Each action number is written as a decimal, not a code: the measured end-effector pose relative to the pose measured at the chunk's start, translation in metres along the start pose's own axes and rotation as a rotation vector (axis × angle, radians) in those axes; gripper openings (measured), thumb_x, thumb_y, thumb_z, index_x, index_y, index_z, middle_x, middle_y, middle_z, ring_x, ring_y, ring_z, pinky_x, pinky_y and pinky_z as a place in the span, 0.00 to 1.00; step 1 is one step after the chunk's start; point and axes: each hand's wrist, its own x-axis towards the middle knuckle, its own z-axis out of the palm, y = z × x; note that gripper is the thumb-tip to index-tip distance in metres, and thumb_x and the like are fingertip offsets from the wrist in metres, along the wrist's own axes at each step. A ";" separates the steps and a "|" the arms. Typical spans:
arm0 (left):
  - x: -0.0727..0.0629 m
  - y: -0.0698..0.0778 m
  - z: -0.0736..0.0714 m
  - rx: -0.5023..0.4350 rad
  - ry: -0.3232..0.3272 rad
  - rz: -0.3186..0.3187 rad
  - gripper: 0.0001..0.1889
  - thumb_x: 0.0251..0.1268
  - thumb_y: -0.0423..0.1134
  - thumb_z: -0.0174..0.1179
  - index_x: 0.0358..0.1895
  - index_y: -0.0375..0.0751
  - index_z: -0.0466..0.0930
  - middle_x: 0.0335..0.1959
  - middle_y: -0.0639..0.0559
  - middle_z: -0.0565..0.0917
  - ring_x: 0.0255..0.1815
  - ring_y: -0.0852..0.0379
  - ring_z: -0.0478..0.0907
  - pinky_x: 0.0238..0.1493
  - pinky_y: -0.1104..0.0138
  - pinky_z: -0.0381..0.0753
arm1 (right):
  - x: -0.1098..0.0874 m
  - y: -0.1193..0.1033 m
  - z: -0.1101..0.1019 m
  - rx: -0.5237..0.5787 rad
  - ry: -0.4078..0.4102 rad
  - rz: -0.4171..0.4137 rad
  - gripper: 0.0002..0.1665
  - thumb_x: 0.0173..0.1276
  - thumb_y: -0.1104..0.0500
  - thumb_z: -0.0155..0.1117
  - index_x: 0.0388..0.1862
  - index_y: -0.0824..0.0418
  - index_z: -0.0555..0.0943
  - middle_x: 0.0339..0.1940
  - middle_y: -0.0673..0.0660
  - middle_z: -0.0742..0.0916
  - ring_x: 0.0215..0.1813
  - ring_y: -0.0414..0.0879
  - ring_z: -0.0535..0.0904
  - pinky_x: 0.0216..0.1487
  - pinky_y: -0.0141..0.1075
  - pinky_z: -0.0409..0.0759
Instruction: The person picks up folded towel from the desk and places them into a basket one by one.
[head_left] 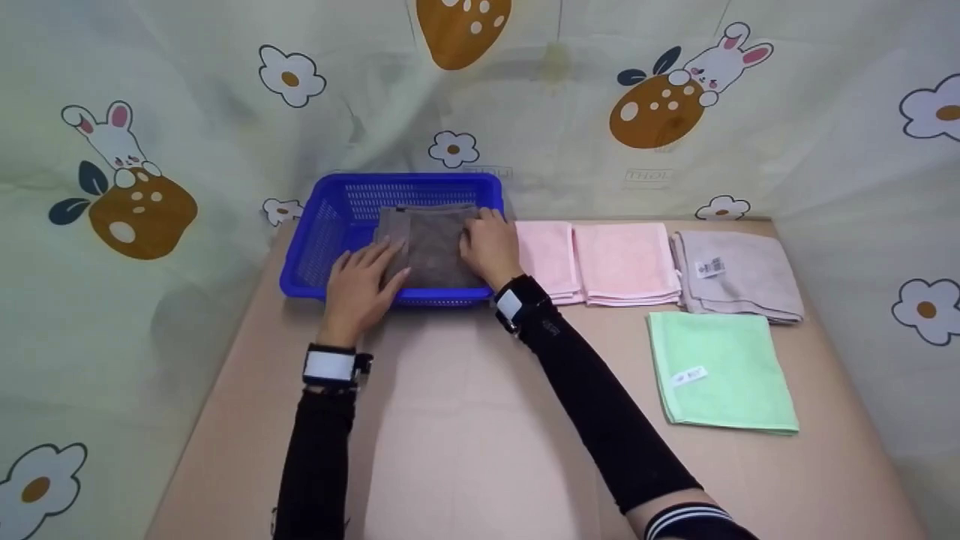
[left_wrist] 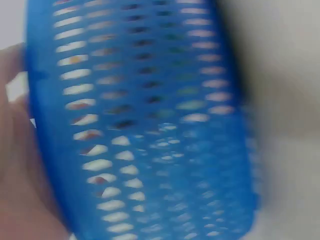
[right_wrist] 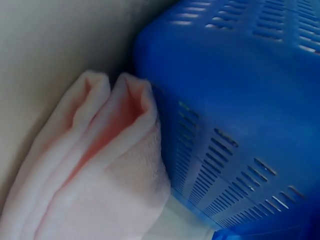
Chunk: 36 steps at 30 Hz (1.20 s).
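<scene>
A folded dark grey-brown towel (head_left: 439, 244) lies in the right part of a blue plastic basket (head_left: 411, 179) in the head view. My left hand (head_left: 356, 289) reaches over the basket's front rim, its fingers extended onto the towel's left side. At the towel's right edge, my right hand (head_left: 492, 244) has its fingers curled and grips the cloth; the fingertips are partly hidden. In the left wrist view the slotted basket wall (left_wrist: 150, 150) fills most of the picture, with part of the hand blurred at the left. The right wrist view shows the basket's outer side (right_wrist: 240, 85).
Two folded pink towels (head_left: 626, 259) lie right beside the basket, followed by a folded pale grey-mauve towel (head_left: 750, 274) with a label. A folded green towel (head_left: 720, 375) is in front of that one. Patterned curtain (head_left: 540, 135) encloses the table (head_left: 465, 420) behind and at the sides.
</scene>
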 end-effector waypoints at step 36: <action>-0.004 -0.003 0.012 0.007 0.028 -0.020 0.28 0.80 0.61 0.47 0.70 0.50 0.79 0.73 0.47 0.77 0.71 0.39 0.74 0.74 0.43 0.66 | -0.051 0.126 0.003 0.143 -0.282 0.079 0.33 0.75 0.53 0.60 0.77 0.59 0.72 0.79 0.64 0.72 0.81 0.61 0.62 0.81 0.52 0.59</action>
